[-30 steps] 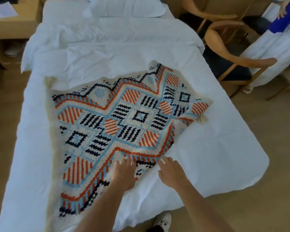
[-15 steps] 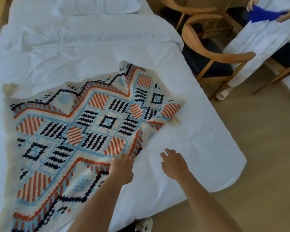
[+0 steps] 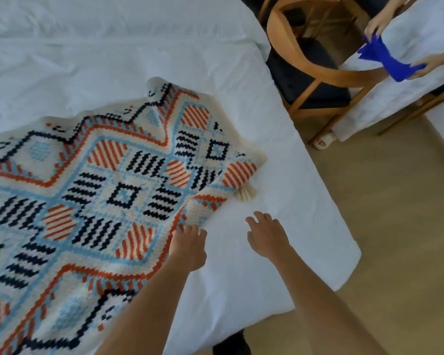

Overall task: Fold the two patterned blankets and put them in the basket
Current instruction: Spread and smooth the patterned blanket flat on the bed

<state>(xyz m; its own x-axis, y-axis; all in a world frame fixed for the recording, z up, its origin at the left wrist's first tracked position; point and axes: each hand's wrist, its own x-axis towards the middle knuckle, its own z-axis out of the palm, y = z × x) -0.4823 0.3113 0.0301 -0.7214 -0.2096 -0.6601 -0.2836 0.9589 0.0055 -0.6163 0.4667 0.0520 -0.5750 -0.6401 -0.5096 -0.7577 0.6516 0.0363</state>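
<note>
A cream blanket [image 3: 108, 190] patterned in orange, light blue and navy lies spread flat on the white bed [image 3: 280, 175]. A cream tassel [image 3: 246, 193] sticks out at its right corner. My left hand [image 3: 189, 248] rests on the blanket's right edge, its fingers bent over the hem. My right hand [image 3: 265, 235] hovers over bare sheet a little right of the blanket, fingers spread and holding nothing, below the tassel. No second blanket and no basket is in view.
A wooden armchair [image 3: 315, 70] with a dark seat stands close to the bed's right side. Another person in white [image 3: 405, 60] beside it holds a blue cloth [image 3: 385, 61]. Beige floor [image 3: 395, 226] lies right of the bed.
Both hands have slid right along the blanket's near edge toward the tasselled corner. The right hand has left the blanket and is now over bare sheet. My view has swung right.
</note>
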